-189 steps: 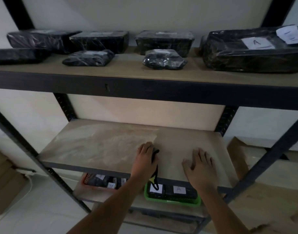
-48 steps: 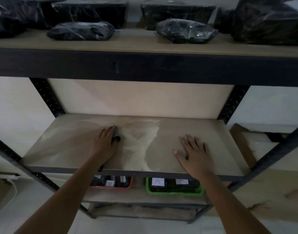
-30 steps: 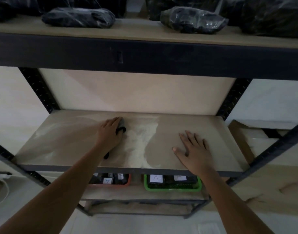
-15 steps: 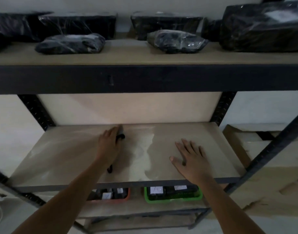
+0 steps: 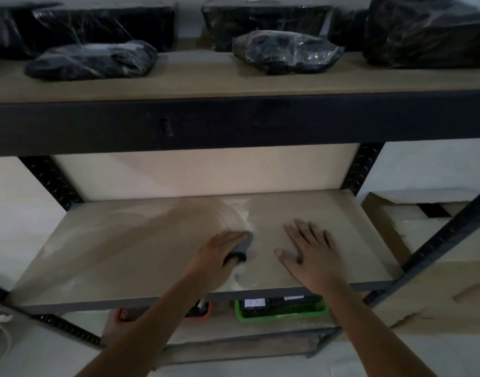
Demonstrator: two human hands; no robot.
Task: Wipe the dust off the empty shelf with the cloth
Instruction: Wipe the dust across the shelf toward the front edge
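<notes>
Dusty wooden shelf (image 5: 124,254) has the left hand (image 5: 220,253) pressing what looks like a dark cloth (image 5: 243,247), fingers curled over it, while the right hand (image 5: 312,254) lies flat and open nearby.

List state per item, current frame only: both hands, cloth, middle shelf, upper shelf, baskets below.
left hand: presses the cloth, fingers curled round it
cloth: dark, bunched under the hand
right hand: flat, fingers spread on the board
middle shelf: bare, pale dust streak mid-board
upper shelf: holds wrapped black packages
green basket: filled, bottom shelf
</notes>
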